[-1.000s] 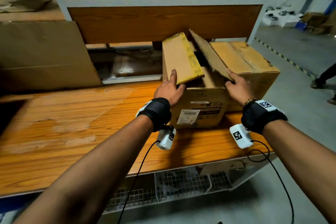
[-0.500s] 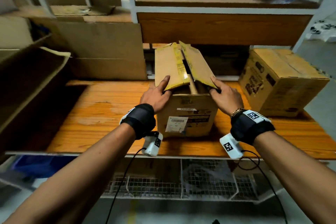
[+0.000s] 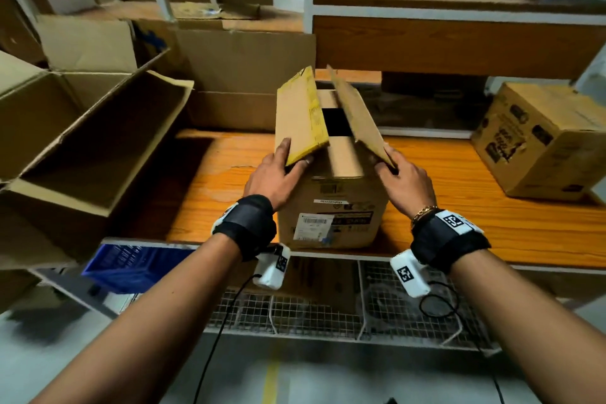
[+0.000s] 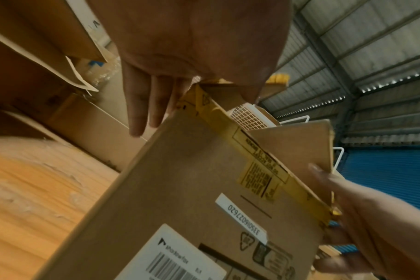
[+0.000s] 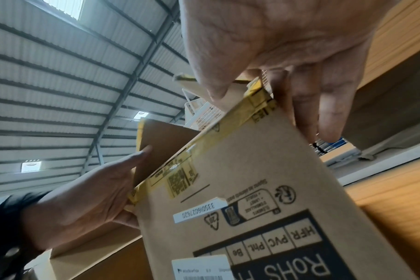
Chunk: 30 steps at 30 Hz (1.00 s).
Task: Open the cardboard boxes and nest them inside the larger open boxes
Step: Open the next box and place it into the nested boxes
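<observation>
A small cardboard box [image 3: 331,203] with a shipping label stands on the wooden table [image 3: 459,190]. Its two long top flaps are raised, and a dark opening shows between them. My left hand [image 3: 278,167] pinches the near corner of the left flap [image 3: 298,115], fingers outside and thumb underneath. My right hand [image 3: 400,174] pinches the right flap [image 3: 357,115] the same way. The left wrist view shows the left hand's fingers [image 4: 142,106] beside the box's taped edge [image 4: 252,144]. In the right wrist view the right hand's fingers [image 5: 312,113] lie on the box corner [image 5: 264,180].
A large open box [image 3: 98,141] sits at the left end of the table, mouth up. A closed printed box [image 3: 541,141] stands at the right. Flat cardboard leans behind. A blue crate [image 3: 131,262] and wire baskets [image 3: 311,311] lie below the table.
Both hands have slid the small box left along the table, away from the closed printed box. The flaps now stand wider apart, and the large open box has come into view.
</observation>
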Available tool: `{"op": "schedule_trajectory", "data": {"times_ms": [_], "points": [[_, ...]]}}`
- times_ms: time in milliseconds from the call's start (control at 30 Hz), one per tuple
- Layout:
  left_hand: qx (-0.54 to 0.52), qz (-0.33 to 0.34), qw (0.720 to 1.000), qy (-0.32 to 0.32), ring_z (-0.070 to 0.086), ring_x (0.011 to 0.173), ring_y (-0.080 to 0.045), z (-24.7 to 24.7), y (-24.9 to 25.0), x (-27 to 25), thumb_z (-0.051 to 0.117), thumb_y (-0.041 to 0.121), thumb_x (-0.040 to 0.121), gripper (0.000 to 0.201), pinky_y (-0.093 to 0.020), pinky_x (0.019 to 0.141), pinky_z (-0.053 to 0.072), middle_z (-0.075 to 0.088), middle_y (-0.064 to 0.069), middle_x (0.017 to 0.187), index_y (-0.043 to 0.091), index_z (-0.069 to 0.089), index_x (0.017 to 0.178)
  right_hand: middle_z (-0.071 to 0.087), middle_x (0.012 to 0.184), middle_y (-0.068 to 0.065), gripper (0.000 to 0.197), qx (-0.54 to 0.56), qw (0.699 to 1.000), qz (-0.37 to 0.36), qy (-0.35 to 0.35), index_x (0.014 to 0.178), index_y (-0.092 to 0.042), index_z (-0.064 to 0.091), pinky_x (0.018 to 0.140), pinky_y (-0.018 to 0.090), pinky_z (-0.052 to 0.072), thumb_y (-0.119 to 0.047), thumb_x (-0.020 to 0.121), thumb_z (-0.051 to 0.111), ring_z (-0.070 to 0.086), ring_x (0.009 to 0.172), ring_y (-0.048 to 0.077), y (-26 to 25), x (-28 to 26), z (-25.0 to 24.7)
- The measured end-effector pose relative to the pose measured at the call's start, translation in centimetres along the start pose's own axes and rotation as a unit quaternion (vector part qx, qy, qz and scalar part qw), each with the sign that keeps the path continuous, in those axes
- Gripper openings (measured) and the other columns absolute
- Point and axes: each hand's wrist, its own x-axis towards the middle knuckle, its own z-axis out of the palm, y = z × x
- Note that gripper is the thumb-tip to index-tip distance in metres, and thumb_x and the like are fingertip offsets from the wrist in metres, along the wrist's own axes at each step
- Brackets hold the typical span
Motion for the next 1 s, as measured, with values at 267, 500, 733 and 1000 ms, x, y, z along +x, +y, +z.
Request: {"op": "schedule_trajectory", "data": {"times_ms": [267, 500, 733, 1000], "points": [[0.018, 0.074, 0.955, 0.287, 0.023, 0.145, -0.028, -3.2, 0.0, -0.7, 0.064, 0.026, 0.082, 0.093, -0.045, 0.114, 0.030, 0.016, -0.010, 0.161, 0.019, 0.008, 0.156, 0.046, 0.149, 0.003, 0.073, 0.030, 0.998, -0.024, 0.055, 0.154, -0.037, 0.013, 0.080, 0.038, 0.047, -0.068, 0.093, 0.038, 0.056, 0.120, 0.031, 1.1, 0.1, -2.7], [0.358, 0.099, 0.889, 0.269, 0.001, 0.150, -0.034, -4.0, 0.0, -1.5, 0.055, 0.037, 0.080, 0.064, -0.051, 0.116, -0.007, 0.024, -0.009, 0.160, 0.026, 0.044, 0.142, 0.008, 0.164, 0.007, 0.107, -0.058, 0.973, -0.136, 0.177, 0.157, -0.025, 0.001, 0.108, 0.051, 0.039, -0.048, 0.080, 0.072, 0.024, 0.145, 0.030, 1.8, 0.6, -5.2], [0.300, 0.005, 0.948, 0.104, 0.052, 0.120, -0.027, -3.6, -0.3, -0.8, 0.025, 0.047, 0.093, 0.049, -0.046, 0.104, 0.034, 0.059, -0.005, 0.126, 0.024, 0.057, 0.121, 0.039, 0.153, 0.007, 0.050, -0.324, 0.886, -0.278, 0.182, 0.122, -0.019, 0.065, 0.117, 0.052, 0.008, -0.047, 0.081, 0.065, 0.009, 0.150, 0.031, 1.3, 1.2, -6.5], [0.008, -0.059, 0.998, 0.031, 0.042, 0.134, -0.028, 0.2, -2.7, -0.1, 0.029, 0.062, 0.095, 0.070, -0.042, 0.109, 0.036, 0.040, -0.009, 0.151, 0.019, 0.032, 0.150, 0.067, 0.104, 0.003, 0.059, -0.159, 0.983, -0.049, -0.074, 0.129, -0.028, 0.051, 0.062, 0.029, 0.043, -0.069, 0.094, 0.027, 0.058, 0.081, 0.021, 2.1, 2.1, -4.4]]}}
